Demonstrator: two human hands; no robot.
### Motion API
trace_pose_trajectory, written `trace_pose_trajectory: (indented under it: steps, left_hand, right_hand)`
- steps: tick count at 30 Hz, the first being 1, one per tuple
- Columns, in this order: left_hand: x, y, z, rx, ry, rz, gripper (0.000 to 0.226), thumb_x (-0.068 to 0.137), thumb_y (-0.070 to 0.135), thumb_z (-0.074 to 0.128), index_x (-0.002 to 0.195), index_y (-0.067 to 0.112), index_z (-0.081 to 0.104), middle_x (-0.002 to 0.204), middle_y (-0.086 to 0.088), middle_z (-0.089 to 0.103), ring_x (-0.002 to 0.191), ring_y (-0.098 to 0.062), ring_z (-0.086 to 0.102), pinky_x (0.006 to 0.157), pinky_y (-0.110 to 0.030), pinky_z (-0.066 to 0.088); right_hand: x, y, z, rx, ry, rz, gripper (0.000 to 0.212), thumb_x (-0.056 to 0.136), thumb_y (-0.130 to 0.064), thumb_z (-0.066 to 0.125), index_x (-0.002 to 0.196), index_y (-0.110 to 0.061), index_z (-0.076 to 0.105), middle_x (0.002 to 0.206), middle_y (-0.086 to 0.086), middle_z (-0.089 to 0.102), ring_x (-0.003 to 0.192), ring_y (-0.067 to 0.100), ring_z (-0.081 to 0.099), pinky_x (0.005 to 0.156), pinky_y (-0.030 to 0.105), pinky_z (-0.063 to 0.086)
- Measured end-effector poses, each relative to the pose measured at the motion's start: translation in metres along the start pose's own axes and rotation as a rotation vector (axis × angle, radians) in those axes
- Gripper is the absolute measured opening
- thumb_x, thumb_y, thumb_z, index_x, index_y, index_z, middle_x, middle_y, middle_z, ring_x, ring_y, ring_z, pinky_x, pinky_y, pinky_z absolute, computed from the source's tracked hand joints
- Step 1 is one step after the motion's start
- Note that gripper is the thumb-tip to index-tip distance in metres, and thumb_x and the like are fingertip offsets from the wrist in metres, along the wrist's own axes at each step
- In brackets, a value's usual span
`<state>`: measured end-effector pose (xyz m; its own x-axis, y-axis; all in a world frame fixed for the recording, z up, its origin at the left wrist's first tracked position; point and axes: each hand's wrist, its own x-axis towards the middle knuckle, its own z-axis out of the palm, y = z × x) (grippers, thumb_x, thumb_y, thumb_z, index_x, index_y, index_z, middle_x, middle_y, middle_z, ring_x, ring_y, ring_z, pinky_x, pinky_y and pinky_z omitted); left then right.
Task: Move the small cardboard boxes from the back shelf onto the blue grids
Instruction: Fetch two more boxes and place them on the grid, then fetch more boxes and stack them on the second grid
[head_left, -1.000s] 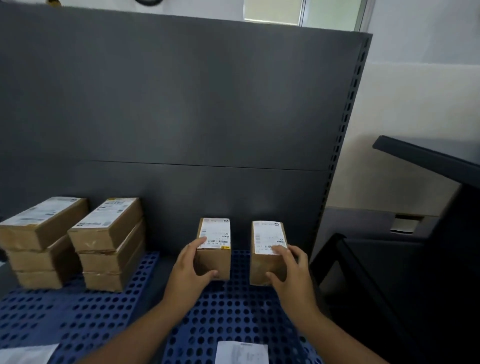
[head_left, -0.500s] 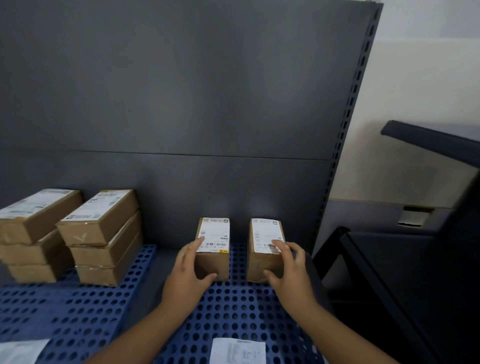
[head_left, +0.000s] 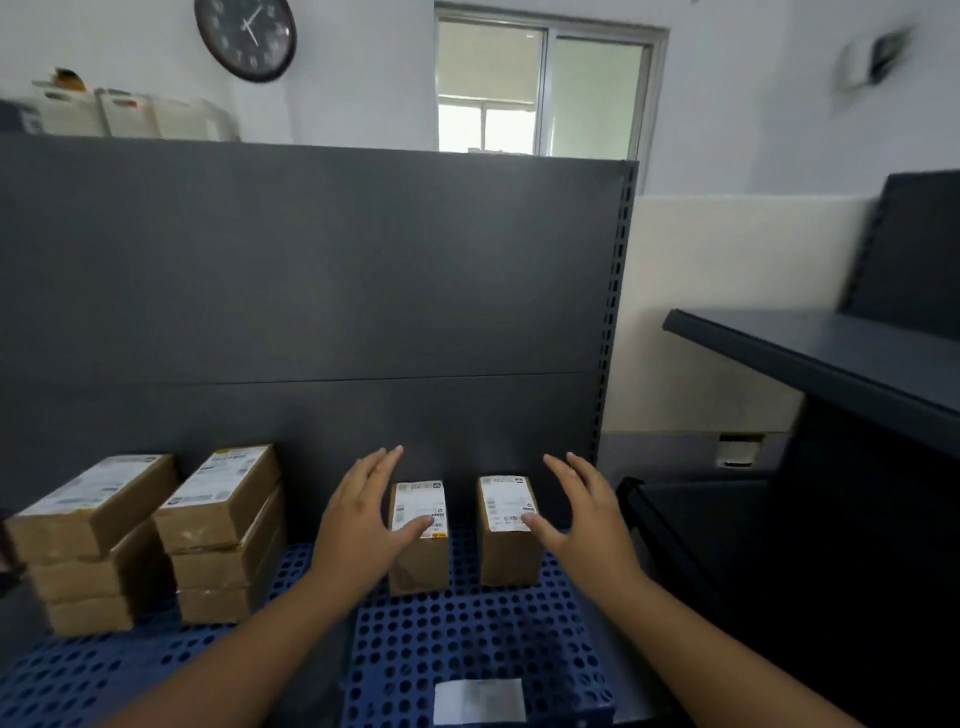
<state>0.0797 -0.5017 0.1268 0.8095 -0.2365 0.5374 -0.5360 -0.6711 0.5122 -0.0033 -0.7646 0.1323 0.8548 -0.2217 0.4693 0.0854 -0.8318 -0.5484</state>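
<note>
Two small cardboard boxes (head_left: 418, 535) stand upright, just apart, on the right blue grid (head_left: 467, 639) against the back panel. Left hand (head_left: 361, 525) and right hand (head_left: 587, 519) are open, fingers spread, gripping nothing, thumbs touching the labels. Risk: a thumb dragging on withdrawal could tip either narrow box into the other.

You faced a dark grey shelf back panel (head_left: 311, 270), white wall behind, round clock (head_left: 245, 37), bright sliding window (head_left: 540, 88), another dark shelf (head_left: 831, 358) on your right.

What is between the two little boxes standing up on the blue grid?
Nothing. In the head view, only bare blue grid and the dark back panel show in the gap between the left small box and the right small box.
</note>
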Motion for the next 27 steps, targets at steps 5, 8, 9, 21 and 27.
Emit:
trace_pose_trajectory:
  steps: [5, 8, 9, 21, 27]
  left_hand:
    - [0.004, 0.027, -0.035, -0.042, -0.007, 0.146, 0.086, 0.08, 0.053, 0.072, 0.152, 0.027, 0.032, 0.157, 0.003, 0.034, 0.147, -0.02, 0.022, 0.118, -0.041, 0.023]
    - [-0.001, 0.054, -0.049, -0.111, -0.043, 0.23, 0.088, 0.078, 0.055, 0.072, 0.152, 0.029, 0.032, 0.157, 0.003, 0.034, 0.147, -0.018, 0.02, 0.117, -0.04, 0.024]
    - [-0.005, 0.065, -0.053, -0.144, -0.056, 0.257, 0.09, 0.076, 0.056, 0.073, 0.152, 0.031, 0.031, 0.157, 0.003, 0.033, 0.147, -0.017, 0.021, 0.116, -0.04, 0.025]
    - [-0.102, 0.274, -0.064, -0.594, -0.256, 0.705, 0.09, 0.073, 0.054, 0.074, 0.149, 0.025, 0.036, 0.147, -0.004, 0.047, 0.133, -0.024, 0.045, 0.105, -0.045, 0.042]
    - [-0.188, 0.394, -0.086, -0.759, -0.274, 0.897, 0.089, 0.073, 0.055, 0.073, 0.148, 0.027, 0.034, 0.148, -0.002, 0.045, 0.133, -0.022, 0.044, 0.103, -0.048, 0.045]
  right_hand:
    - [-0.03, -0.039, -0.048, -0.124, 0.113, 0.001, 0.076, 0.084, -0.056, 0.063, 0.149, -0.037, 0.028, 0.157, -0.011, 0.023, 0.146, 0.012, 0.012, 0.116, 0.036, 0.022]
    - [-0.063, -0.064, -0.079, -0.192, 0.194, 0.027, 0.077, 0.083, -0.056, 0.064, 0.149, -0.034, 0.03, 0.157, -0.009, 0.026, 0.146, 0.012, 0.015, 0.116, 0.037, 0.024]
    - [-0.075, -0.072, -0.09, -0.221, 0.22, 0.038, 0.078, 0.083, -0.055, 0.064, 0.149, -0.033, 0.031, 0.156, -0.009, 0.027, 0.145, 0.012, 0.016, 0.116, 0.037, 0.024]
    - [-0.286, -0.153, -0.263, -0.547, 0.544, 0.336, 0.076, 0.082, -0.057, 0.064, 0.147, -0.04, 0.028, 0.152, -0.014, 0.03, 0.14, 0.004, 0.023, 0.113, 0.032, 0.029]
    - [-0.413, -0.2, -0.361, -0.766, 0.687, 0.515, 0.074, 0.083, -0.059, 0.061, 0.146, -0.04, 0.027, 0.147, -0.012, 0.034, 0.135, 0.01, 0.032, 0.108, 0.032, 0.035]
